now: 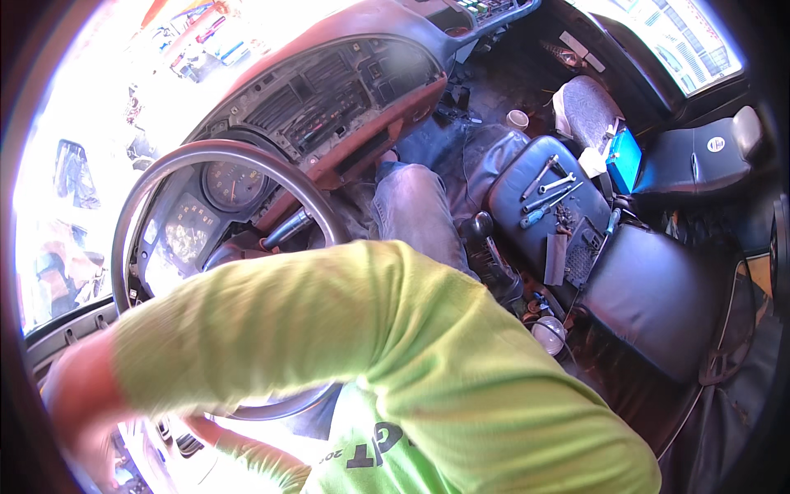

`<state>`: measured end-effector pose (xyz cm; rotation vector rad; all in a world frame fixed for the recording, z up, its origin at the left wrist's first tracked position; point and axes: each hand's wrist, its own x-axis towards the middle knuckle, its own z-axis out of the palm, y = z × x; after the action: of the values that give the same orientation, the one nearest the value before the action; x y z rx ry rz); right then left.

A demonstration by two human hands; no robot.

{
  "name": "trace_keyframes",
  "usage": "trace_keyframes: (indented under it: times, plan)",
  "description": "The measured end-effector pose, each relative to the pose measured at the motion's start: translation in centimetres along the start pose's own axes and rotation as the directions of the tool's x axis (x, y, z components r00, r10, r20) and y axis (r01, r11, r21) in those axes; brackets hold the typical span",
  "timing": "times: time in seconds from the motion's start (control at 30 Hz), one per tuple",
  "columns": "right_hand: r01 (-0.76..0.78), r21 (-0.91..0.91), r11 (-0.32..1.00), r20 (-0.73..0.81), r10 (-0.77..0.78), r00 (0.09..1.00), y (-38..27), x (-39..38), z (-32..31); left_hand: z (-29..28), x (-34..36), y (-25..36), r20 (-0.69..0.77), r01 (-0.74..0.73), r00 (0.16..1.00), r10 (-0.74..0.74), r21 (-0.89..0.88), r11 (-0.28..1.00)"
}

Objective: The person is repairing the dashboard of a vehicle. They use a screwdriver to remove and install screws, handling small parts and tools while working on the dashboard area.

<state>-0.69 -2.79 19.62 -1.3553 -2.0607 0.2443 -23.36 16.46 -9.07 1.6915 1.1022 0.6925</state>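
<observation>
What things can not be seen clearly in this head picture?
- Right hand: motion-blurred at the lower left edge; its grip cannot be told.
- Left hand: not seen.
- Steering wheel: lower half hidden by the green sleeve.
- Tools on the passenger seat: too small to name each.

Not much in the way of packaging in this cab. Over on the passenger side there's a bright blue flat box [625, 159] standing on edge between the grey cushion and the black seat, with a small white carton [593, 158] tucked right beside it. The black seat back has a little round white label [716, 144] on it. Behind the steering wheel sits the instrument cluster [210, 206], round dials with pale faces and orange markings, kind of washed out by glare. Up top on the dash edge there's a small panel of green and coloured indicator squares [485, 7]. Can't make out anything finer than that.
</observation>
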Motion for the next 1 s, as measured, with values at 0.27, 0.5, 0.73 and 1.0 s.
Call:
trace_keyframes:
  times: [0.27,0.5,0.73,1.0]
  plan:
    - [-0.755,-0.169,0.634,-0.554,0.572,0.605,19.5,-9.7,4.7,0.5,1.1,-1.6,0.004,-0.044,0.999,0.046,-0.222,0.974]
    - [-0.757,-0.334,0.562,-0.526,0.555,0.644,21.5,-12.6,4.8,3.6,1.4,-5.6,-0.061,0.032,0.997,-0.043,-0.179,0.983]
    - [-0.697,-0.127,0.706,-0.627,0.488,0.608,24.0,-11.9,4.7,5.5,2.2,-9.7,-0.087,0.139,0.980,-0.178,-0.338,0.931]
    - [-0.892,-0.050,0.449,-0.602,0.700,0.385,30.1,-19.5,-2.6,9.3,6.3,-16.9,-0.124,0.234,0.904,-0.408,-0.655,0.718]
